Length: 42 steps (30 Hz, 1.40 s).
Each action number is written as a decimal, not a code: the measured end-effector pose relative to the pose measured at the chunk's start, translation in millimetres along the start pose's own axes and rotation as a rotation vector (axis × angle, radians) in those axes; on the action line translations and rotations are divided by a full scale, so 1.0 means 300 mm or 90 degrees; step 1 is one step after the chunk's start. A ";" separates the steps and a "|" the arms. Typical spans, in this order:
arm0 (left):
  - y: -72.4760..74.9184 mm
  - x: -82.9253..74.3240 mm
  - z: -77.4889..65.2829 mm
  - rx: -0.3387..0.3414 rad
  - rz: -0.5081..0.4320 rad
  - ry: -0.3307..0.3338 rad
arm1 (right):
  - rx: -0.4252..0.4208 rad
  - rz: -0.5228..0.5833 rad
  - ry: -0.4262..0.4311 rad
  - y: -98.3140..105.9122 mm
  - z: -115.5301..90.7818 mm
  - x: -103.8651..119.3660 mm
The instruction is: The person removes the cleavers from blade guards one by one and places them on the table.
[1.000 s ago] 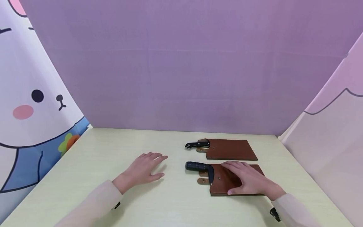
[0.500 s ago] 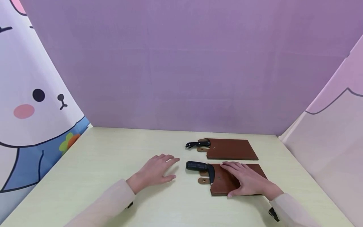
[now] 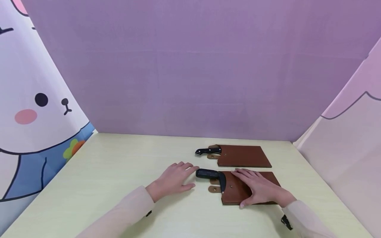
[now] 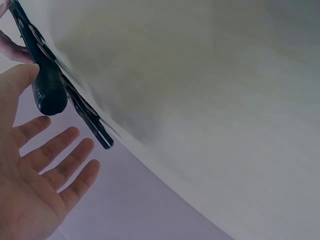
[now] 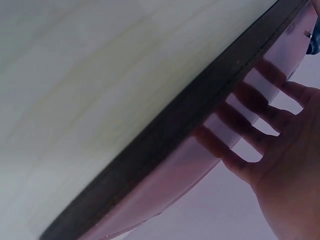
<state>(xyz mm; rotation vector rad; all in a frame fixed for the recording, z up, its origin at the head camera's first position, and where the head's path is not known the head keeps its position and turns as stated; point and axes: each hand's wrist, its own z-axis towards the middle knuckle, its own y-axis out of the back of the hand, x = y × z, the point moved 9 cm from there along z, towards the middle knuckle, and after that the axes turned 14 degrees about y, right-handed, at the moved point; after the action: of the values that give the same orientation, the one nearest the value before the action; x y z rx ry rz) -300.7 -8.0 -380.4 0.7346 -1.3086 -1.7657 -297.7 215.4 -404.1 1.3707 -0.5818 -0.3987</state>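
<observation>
Nearest the hands lies a knife with a thick black ribbed handle (image 3: 206, 174), its blade inside a brown leather sheath (image 3: 230, 195). My right hand (image 3: 259, 186) rests spread across this sheath, fingertips at the far edge and thumb at the near edge. In the right wrist view its fingers (image 5: 245, 131) reach straight over the brown surface. My left hand (image 3: 175, 180) is beside the handle's end, fingers spread, index fingertip right at the butt. In the left wrist view, the handle (image 4: 50, 95) stands close past the thumb and fingers, which are not wrapped round it.
Behind, a second brown sheath (image 3: 244, 156) lies parallel, holding a knife with a black riveted handle (image 3: 208, 151). Leather snap straps (image 3: 214, 189) stick out from the sheaths' left ends. A purple backdrop (image 3: 190, 82) rises behind the pale table (image 3: 131, 155), with printed cloth at both sides.
My left hand has moved right across the table, up to the end of the nearer knife's handle. My right hand stays on the sheath, almost unmoved.
</observation>
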 end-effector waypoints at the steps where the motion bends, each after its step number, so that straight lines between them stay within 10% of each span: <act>1: -0.001 -0.005 0.005 0.002 0.002 0.001 | 0.001 0.001 0.000 0.000 0.000 0.000; 42: -0.063 -0.128 0.165 0.028 0.063 -0.048 | 0.016 -0.008 0.002 -0.003 0.016 -0.009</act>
<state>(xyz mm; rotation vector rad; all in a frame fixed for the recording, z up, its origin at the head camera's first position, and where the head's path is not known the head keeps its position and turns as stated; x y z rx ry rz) -326.5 52.1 -384.0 0.6212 -1.4134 -1.7048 -302.8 213.0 -405.0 1.3986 -0.5775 -0.4004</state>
